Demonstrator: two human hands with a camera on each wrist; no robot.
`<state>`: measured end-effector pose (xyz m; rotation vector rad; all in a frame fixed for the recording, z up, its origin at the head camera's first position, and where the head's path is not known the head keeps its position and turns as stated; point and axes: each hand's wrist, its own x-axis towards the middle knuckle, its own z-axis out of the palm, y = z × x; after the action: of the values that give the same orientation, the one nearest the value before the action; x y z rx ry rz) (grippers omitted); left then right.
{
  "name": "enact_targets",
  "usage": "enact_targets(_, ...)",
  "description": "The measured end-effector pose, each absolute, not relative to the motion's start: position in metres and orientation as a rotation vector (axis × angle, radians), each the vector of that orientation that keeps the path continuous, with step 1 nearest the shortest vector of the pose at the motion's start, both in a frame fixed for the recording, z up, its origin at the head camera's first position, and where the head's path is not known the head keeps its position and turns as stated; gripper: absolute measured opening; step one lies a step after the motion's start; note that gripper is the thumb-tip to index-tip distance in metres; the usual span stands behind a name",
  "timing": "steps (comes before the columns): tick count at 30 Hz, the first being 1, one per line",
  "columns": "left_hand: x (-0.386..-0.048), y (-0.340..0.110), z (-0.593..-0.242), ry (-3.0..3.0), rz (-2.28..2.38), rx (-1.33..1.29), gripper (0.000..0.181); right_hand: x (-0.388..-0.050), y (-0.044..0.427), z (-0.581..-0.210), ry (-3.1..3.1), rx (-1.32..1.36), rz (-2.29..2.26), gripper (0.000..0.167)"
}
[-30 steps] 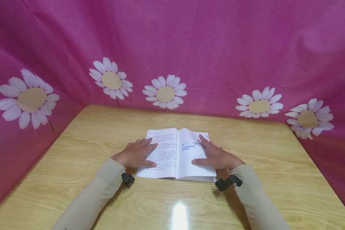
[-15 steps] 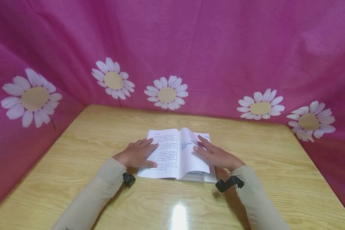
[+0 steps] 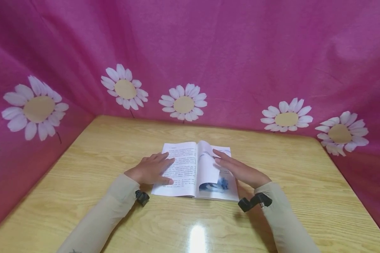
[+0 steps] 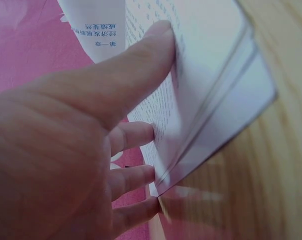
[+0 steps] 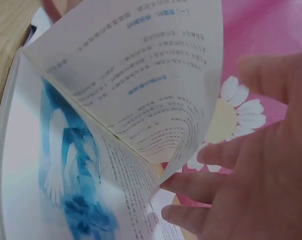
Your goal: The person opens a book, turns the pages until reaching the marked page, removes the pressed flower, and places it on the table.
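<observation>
A book (image 3: 183,168) lies spread on the wooden table. My left hand (image 3: 149,171) rests on its printed left page, fingers extended and thumb apart near the lower part. In the left wrist view, the thumb (image 4: 146,57) lies on the text, with other fingertips along the page's side. One right-hand leaf (image 3: 208,172) is raised and curves toward the spine. Beside its free edge is my right hand (image 3: 242,171), fingers mostly straight. The right wrist view has fingertips against or close to the raised leaf (image 5: 156,75). A blue picture (image 5: 73,155) shows beneath it.
The wooden table (image 3: 114,140) extends around the book. A pink curtain (image 3: 225,52) with white daisies (image 3: 183,104) stands behind and at the sides. Each wrist wears a black strap mount (image 3: 254,202).
The right-hand leaf has lifted from nearly flat and swung left, uncovering the blue picture. My right hand has shifted slightly left with it. The left hand keeps its place on the page.
</observation>
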<state>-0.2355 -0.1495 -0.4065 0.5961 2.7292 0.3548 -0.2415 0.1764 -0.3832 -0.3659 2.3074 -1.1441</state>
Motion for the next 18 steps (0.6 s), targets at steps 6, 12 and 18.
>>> enact_targets(6, -0.235, -0.150, -0.410, 2.730, 0.347, 0.601, 0.086, -0.239, 0.179, -0.385, 2.265, -0.489, -1.160, 0.071)
enact_targets(12, -0.233, -0.151, -0.409, 2.726, 0.371, 0.588, 0.086, -0.242, 0.181, -0.387, 2.331, -0.622, -1.149, 0.082)
enact_targets(18, -0.237, -0.150, -0.408, 2.740, 0.326, 0.605, 0.087, -0.243, 0.188, -0.380, 2.394, -0.608, -1.186, 0.086)
